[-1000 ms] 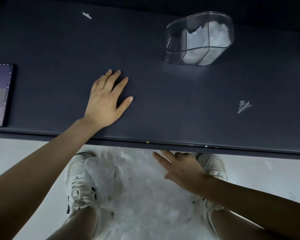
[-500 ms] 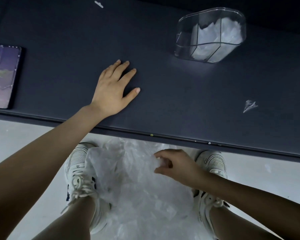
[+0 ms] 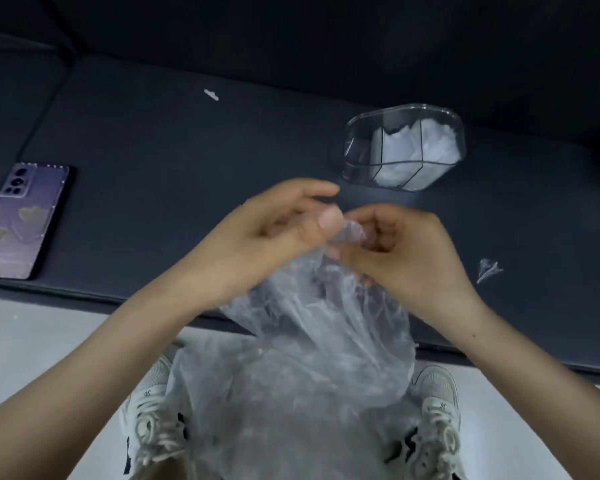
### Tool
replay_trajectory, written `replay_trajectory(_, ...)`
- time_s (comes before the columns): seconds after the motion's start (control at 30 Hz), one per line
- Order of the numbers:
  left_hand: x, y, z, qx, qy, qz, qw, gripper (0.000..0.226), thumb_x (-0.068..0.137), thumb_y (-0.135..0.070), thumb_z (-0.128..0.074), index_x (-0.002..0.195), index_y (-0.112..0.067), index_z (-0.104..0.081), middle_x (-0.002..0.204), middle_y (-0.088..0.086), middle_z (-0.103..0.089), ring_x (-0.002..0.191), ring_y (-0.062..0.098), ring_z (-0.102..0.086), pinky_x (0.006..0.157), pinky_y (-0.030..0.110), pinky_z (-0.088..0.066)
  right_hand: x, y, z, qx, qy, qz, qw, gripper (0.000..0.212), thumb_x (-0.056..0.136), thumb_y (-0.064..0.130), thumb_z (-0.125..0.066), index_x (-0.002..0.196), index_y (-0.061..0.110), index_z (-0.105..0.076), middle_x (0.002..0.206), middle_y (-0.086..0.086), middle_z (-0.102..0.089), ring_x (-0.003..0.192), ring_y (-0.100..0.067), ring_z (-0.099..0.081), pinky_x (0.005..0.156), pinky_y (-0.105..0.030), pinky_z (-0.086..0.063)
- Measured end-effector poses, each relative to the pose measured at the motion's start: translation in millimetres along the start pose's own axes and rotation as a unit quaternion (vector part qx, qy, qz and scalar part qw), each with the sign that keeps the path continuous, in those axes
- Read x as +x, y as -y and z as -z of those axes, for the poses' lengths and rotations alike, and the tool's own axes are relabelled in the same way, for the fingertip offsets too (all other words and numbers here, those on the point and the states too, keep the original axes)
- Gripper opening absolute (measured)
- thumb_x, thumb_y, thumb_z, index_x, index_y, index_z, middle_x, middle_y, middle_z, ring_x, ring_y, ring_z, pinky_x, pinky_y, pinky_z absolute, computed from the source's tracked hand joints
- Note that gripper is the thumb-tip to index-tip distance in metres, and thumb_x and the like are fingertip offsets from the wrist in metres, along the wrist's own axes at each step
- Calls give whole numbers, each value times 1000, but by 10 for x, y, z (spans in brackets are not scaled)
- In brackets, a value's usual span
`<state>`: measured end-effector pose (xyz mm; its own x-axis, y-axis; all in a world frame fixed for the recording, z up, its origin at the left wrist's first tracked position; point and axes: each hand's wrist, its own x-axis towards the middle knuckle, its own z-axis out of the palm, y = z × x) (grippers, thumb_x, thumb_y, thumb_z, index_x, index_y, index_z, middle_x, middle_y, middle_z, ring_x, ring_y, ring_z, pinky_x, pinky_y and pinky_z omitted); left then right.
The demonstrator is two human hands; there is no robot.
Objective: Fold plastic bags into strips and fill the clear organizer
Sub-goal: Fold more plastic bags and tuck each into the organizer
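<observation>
Left hand [image 3: 274,233] and right hand [image 3: 409,251] pinch the bunched top of a plastic bag [image 3: 329,323], which hangs over the table [image 3: 153,168] edge. Pulling the film flat before creasing should give a neater strip. The clear organizer [image 3: 359,157], partly filled, stands just beyond on the table.

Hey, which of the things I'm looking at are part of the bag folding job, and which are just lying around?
Part of the job:
plastic bag, pinched by left hand and right hand
pile of bags on the floor
clear organizer
folded bags inside it

Just lying about:
phone
plastic scrap
white scrap
</observation>
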<state>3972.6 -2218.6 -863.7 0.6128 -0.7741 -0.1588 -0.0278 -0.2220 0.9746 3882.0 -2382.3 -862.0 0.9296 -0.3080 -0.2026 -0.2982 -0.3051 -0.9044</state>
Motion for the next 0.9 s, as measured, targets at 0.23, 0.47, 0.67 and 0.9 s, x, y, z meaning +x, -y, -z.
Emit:
replay_trajectory(0.23, 162, 220, -60, 0, -129, -22, 991, 25, 80, -45, -68, 103, -34, -65, 98, -20, -70, 93, -4, -64, 82, 14, -49, 257, 26, 177, 226, -3, -46, 973, 48, 75, 24, -66, 120, 10, -60, 86, -5, -73, 76, -16, -71, 66, -23, -56)
replay_trajectory(0.47, 294, 410, 90, -77, -202, -46, 975, 21, 92, -39, -63, 78, -26, -69, 78, -10, -66, 78, 8, -63, 74, 24, -49, 205, -228, 192, 151, 10, -90, 984, 66, 72, 38, -79, 131, 33, -52, 121, 9, -60, 102, 5, -61, 82, -12, -48)
replay_trajectory(0.67, 314, 427, 64, -76, -208, -56, 974, 18, 89, -29, -53, 84, -20, -67, 76, -15, -68, 77, -1, -64, 72, 15, -50, 366, -278, 73, 191, -44, -82, 977, 7, 87, 6, -65, 88, 3, -71, 84, -13, -72, 77, -23, -64, 69, -22, -54)
replay_trajectory(0.9, 279, 653, 518, -108, -231, -2, 967, 42, 65, -71, -70, 70, -29, -73, 63, -9, -64, 59, 5, -58, 57, 17, -50, 402, -290, 394, 140, -98, -42, 984, 3, 75, 13, -73, 74, 11, -71, 61, 3, -67, 53, -4, -55, 55, -14, -47)
